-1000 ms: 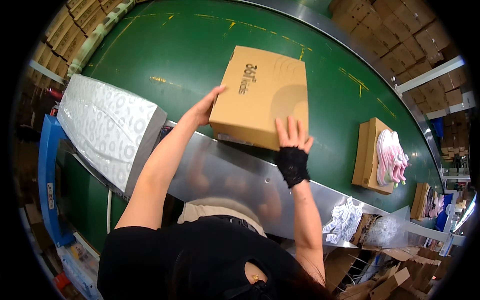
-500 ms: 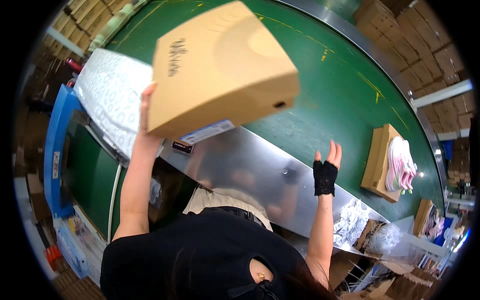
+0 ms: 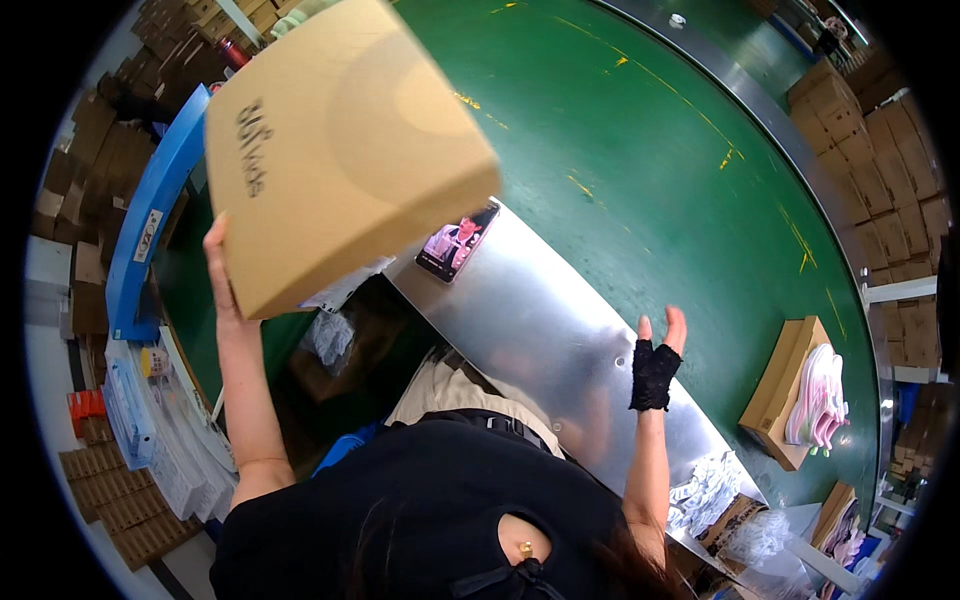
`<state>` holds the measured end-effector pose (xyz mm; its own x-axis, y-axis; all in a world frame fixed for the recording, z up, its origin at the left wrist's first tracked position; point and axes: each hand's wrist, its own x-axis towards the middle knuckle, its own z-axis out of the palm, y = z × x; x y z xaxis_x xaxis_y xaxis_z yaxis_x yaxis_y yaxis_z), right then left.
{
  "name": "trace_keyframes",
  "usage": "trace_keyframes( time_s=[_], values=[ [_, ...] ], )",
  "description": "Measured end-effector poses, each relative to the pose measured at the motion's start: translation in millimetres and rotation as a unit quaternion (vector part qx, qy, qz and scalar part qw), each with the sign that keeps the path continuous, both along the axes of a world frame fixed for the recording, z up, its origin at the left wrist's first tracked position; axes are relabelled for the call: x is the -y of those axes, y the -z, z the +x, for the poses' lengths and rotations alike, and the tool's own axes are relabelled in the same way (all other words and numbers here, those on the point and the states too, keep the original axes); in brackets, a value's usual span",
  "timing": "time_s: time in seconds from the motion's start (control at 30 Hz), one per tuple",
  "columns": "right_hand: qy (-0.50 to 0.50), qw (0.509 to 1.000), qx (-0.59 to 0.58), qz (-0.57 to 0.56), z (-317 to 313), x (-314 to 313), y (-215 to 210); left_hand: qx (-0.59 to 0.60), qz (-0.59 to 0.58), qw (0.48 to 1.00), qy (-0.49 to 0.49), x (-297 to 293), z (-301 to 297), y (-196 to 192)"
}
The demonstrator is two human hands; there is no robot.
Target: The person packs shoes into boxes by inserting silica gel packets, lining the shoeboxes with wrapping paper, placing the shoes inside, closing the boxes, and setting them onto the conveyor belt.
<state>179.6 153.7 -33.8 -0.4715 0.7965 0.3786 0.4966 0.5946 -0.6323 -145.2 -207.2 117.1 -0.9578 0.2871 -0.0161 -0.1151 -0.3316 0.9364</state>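
A closed brown cardboard shoebox (image 3: 350, 150) is held up at the left, tilted, with dark print on its lid. My left hand (image 3: 224, 265) grips its near left side; the box hides some of the fingers. In a black fingerless glove, my right hand (image 3: 657, 360) hovers over the metal ledge (image 3: 545, 305), fingers apart and holding nothing. Just past the box's near right corner, a phone (image 3: 457, 243) with a lit screen lies on that ledge. Only a small part of a silvery-white patterned bag (image 3: 345, 287) shows beneath the box.
A pair of pink and white sneakers (image 3: 818, 400) rests against an upright-edged cardboard box (image 3: 783, 385) on the green conveyor belt (image 3: 600, 190). Crumpled paper (image 3: 705, 490) lies at the ledge's right end. A blue frame (image 3: 150, 220) stands at left; stacked cartons (image 3: 885, 170) line the far right.
My left hand has carried the shoebox leftward and nearer. The view has turned, bringing the phone into full sight, while the patterned bag is now mostly covered. My right hand stays open.
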Motion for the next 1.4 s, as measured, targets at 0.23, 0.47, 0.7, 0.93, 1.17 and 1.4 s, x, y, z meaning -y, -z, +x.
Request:
trace_keyframes(
  time_s=[0.23, 0.47, 0.7, 0.93, 1.17, 1.4],
  values=[
    [-0.198, 0.946, 0.086, 0.244, -29.7, 83.7, -108.8, 0.077, -0.09, 0.927, 0.357, -128.9, 48.5, 35.7],
    [-0.033, 0.958, 0.202, 0.2, 45.4, 94.4, -41.4, 0.108, -0.236, 0.785, 0.563, -240.9, 120.6, 103.7],
    [0.035, 0.997, -0.033, 0.053, 69.9, 107.5, -84.7, -0.07, -0.1, 0.835, 0.536, -269.6, 134.6, 58.0],
    [0.345, 0.755, -0.507, -0.233, 138.1, 105.0, -76.9, 0.188, -0.112, 0.735, 0.642, -262.0, 153.9, 62.7],
    [0.285, 0.64, -0.554, -0.451, 176.0, 125.3, -39.5, 0.386, -0.249, 0.63, 0.626, -306.2, 240.0, 111.2],
    [-0.085, 0.781, -0.321, -0.53, 115.9, 138.8, -96.7, 0.4, -0.241, 0.692, 0.55, -356.6, 281.9, 174.2]
  ],
)
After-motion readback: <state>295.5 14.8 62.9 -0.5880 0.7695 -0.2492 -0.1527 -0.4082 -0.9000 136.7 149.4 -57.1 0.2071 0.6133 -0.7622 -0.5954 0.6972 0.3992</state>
